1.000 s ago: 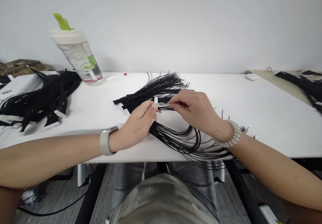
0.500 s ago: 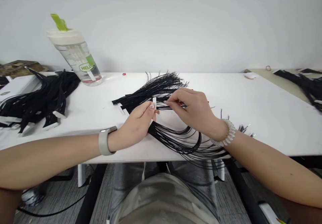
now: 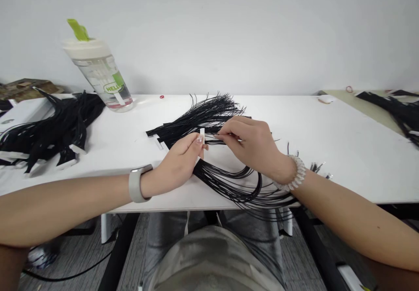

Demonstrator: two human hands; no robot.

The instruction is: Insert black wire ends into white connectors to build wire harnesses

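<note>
My left hand (image 3: 181, 158) is closed on a white connector (image 3: 202, 135), thumb pressed against its side. From below that hand a bundle of thin black wires (image 3: 222, 182) loops right, partly over the table's front edge. My right hand (image 3: 250, 142) is just right of the connector, thumb and forefinger pinched on a thin black wire (image 3: 212, 136); the wire's end is too small to make out. Behind both hands lies a pile of black wires (image 3: 203, 112) with white connectors (image 3: 157, 140) at its left end and loose ends fanning right.
A clear bottle (image 3: 104, 77) with a green spout stands at the back left. More black wire bundles (image 3: 62, 125) lie on the left, others (image 3: 393, 107) at far right. The white table (image 3: 343, 151) ends at the wall (image 3: 262, 33). A red band (image 3: 162, 97) lies at the back.
Almost nothing differs. Both hands stay in the same place, with the connector and the pinching fingers shifted very slightly.
</note>
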